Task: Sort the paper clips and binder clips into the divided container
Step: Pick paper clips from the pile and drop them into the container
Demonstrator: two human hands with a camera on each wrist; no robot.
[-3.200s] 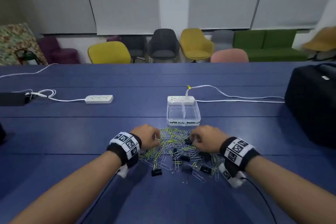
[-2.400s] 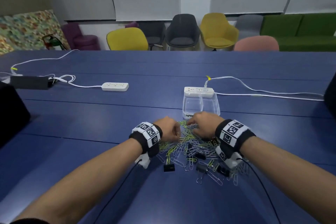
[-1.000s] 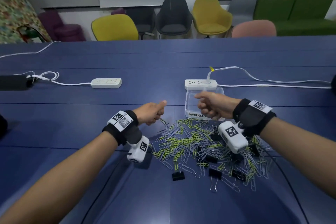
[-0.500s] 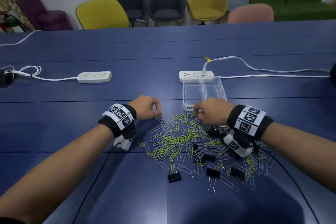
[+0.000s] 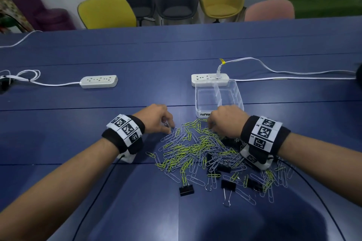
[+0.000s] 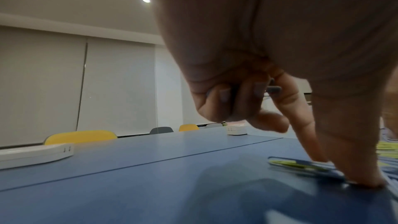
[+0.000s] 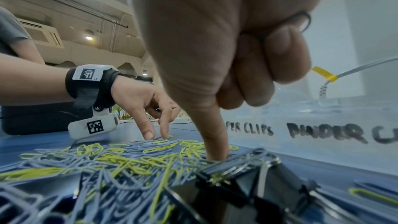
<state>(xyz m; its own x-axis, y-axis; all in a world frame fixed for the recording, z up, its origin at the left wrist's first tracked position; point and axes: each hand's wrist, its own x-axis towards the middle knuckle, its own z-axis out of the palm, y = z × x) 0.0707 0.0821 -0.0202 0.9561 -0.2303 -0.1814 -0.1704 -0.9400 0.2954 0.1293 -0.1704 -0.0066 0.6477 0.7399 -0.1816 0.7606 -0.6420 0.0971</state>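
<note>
Spreading across the blue table (image 5: 58, 123), a heap of paper clips (image 5: 192, 148) and black binder clips (image 5: 228, 184) lies just near of the clear divided container (image 5: 197, 101). Right hand (image 5: 225, 121) curls round clips, one fingertip pressing the heap's far edge. Left hand (image 5: 156, 118) holds clips in curled fingers while pinching at the heap's left edge.

black wristbands (image 5: 125, 139) with white square-coded tags, white wrist cameras (image 7: 93, 128), black cables (image 5: 94, 197)
</note>
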